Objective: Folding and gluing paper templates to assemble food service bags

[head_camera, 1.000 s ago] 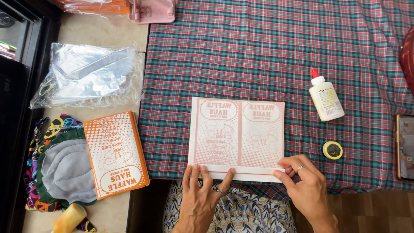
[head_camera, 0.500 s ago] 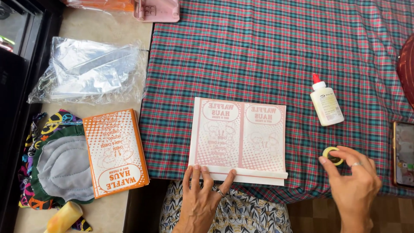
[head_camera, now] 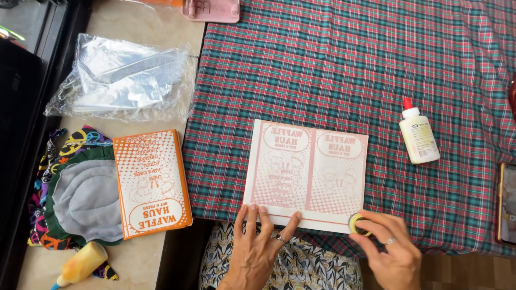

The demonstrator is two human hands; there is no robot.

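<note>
Fingers of left hand (head_camera: 257, 248) spread flat, pinning pink printed sheet (head_camera: 308, 173) at tabletop's near edge so it won't slip; right hand (head_camera: 388, 252) pinches small yellow tape roll (head_camera: 356, 224) at sheet's near-right corner.

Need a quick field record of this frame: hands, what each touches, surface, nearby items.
left hand: flat, fingers spread on the near edge of the pale pink printed paper sheet
right hand: pinching a small yellow tape roll at the sheet's near right corner
surface: red-green plaid tablecloth
right of sheet: white glue bottle with red cap, lying on the cloth
left of cloth: orange printed paper bag, crumpled clear plastic wrap
</note>
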